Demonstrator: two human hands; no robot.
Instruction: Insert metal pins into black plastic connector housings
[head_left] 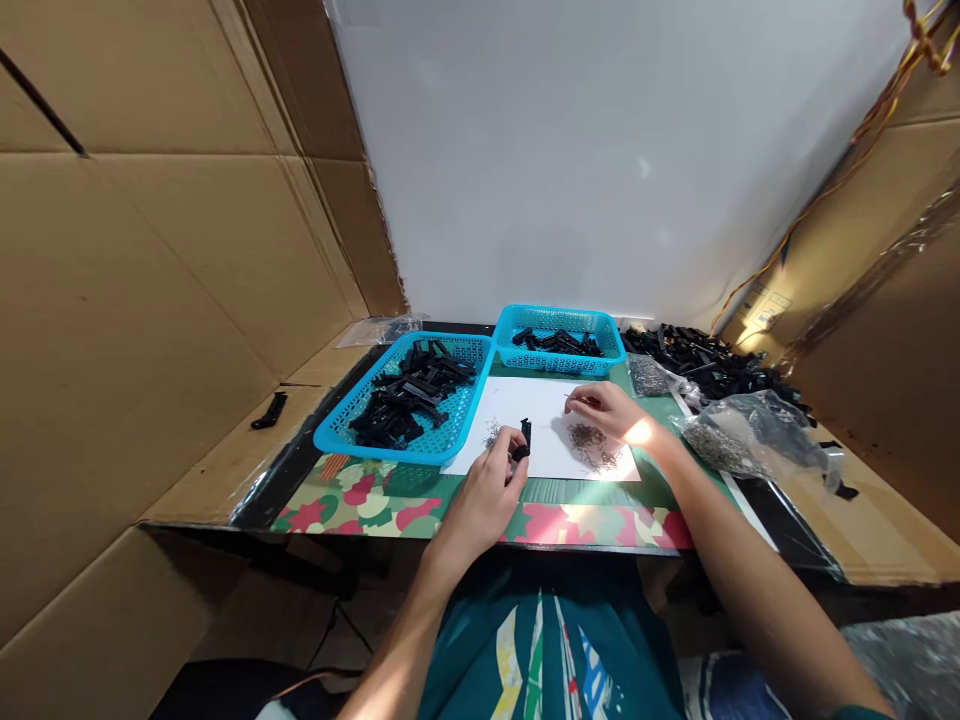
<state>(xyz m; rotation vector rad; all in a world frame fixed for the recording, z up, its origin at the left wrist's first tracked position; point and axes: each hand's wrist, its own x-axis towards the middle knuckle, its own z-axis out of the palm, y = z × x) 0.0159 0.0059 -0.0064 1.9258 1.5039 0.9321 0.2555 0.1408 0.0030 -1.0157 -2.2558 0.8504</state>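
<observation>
My left hand [495,475] is closed around a narrow black plastic part [526,436], which stands upright over the white sheet [544,400]. Its fingers cover the lower end of the part. My right hand [606,410] hovers above the sheet's right side with fingers pinched. A small thin pin [568,396] seems to stick out at its fingertips, too tiny to see well. Below that hand lies a pile of small brownish metal pins [592,447]. A smaller scatter of silvery pins [492,432] is just beyond my left hand.
A blue basket [330,442] of black parts stands at left, another blue basket [559,366] behind the sheet. Heaped black parts [705,360] and plastic bags of pins [724,440] lie at right. One black part [270,410] rests far left. Cardboard walls [150,250] flank the table.
</observation>
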